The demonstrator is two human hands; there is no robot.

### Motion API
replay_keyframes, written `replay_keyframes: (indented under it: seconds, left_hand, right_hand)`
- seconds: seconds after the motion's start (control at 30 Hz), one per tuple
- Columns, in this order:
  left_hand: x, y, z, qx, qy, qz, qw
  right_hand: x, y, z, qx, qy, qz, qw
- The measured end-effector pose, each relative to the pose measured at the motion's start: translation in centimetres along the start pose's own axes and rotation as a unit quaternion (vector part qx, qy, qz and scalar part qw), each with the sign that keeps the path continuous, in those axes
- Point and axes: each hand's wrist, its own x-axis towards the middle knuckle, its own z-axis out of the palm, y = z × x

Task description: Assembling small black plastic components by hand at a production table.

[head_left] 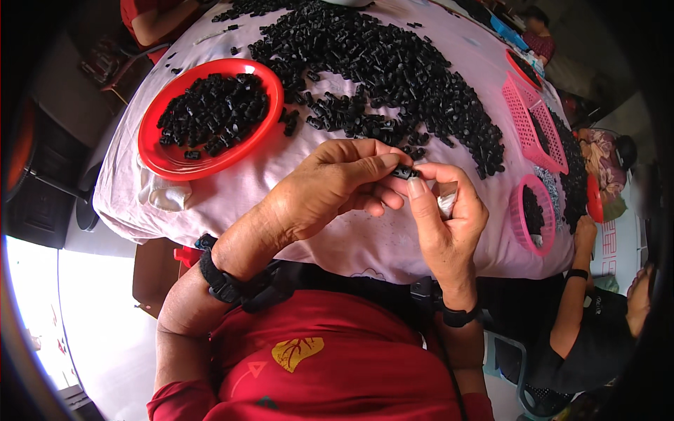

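Nearest my view is one red shirt (309, 351), with two black wrist bands, one on the left wrist (219, 277) and one on the right (460, 317); past them I have two hands meeting over the table's near part. The left hand (333, 175) pinches one small black piece (402, 172) between thumb and forefinger; the right hand (455, 224) pinches the other end of that same piece, thumb and forefinger closed on it; one white wad (446, 204) shows behind the right thumb, its material unclear to me. The piece is held above the pink tablecloth (337, 238), just short of the loose pile.

To the left I count one red plate (168, 163) heaped with black pieces, too many to count, and one white cloth (167, 194) partly under its rim; to the right, two pink baskets, one round (540, 217) and one rectangular (532, 116), both with black pieces inside; ahead spreads one big pile (435, 84) of black pieces, beyond counting. Around the table I make out at least three other people: one in black (593, 344) at the right, one at the far right corner (539, 38), one in red (151, 28) at the far left.
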Motion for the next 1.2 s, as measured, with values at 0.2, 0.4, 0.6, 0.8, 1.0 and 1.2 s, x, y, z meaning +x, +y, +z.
replay_keyframes:
  seconds: [0.2,0.4,0.6,0.8,1.0,1.2]
  left_hand:
    - [-0.2,0.2,-0.2,0.033,0.004,-0.023,0.999]
    - [0.0,-0.3,-1.1,-0.048,-0.054,-0.067,0.995]
    - [0.2,-0.4,-0.8,-0.089,-0.081,-0.099,0.988]
    - [0.2,-0.7,-1.0,-0.15,-0.093,-0.076,0.981]
    - [0.3,-0.9,-0.8,-0.139,-0.072,-0.068,0.985]
    - [0.0,-0.8,-0.2,-0.134,-0.059,-0.087,0.985]
  right_hand:
    - [0.2,0.0,-0.1,0.037,0.01,0.009,0.999]
    - [0.0,0.5,-0.3,0.013,0.006,0.001,1.0]
    - [0.2,-0.4,-0.4,0.055,-0.016,0.0,0.998]
    - [0.3,-0.4,-0.7,0.017,-0.004,-0.014,1.0]
    - [0.1,0.8,-0.4,-0.078,-0.018,-0.02,0.997]
    - [0.1,0.6,-0.2,-0.099,-0.018,-0.024,0.995]
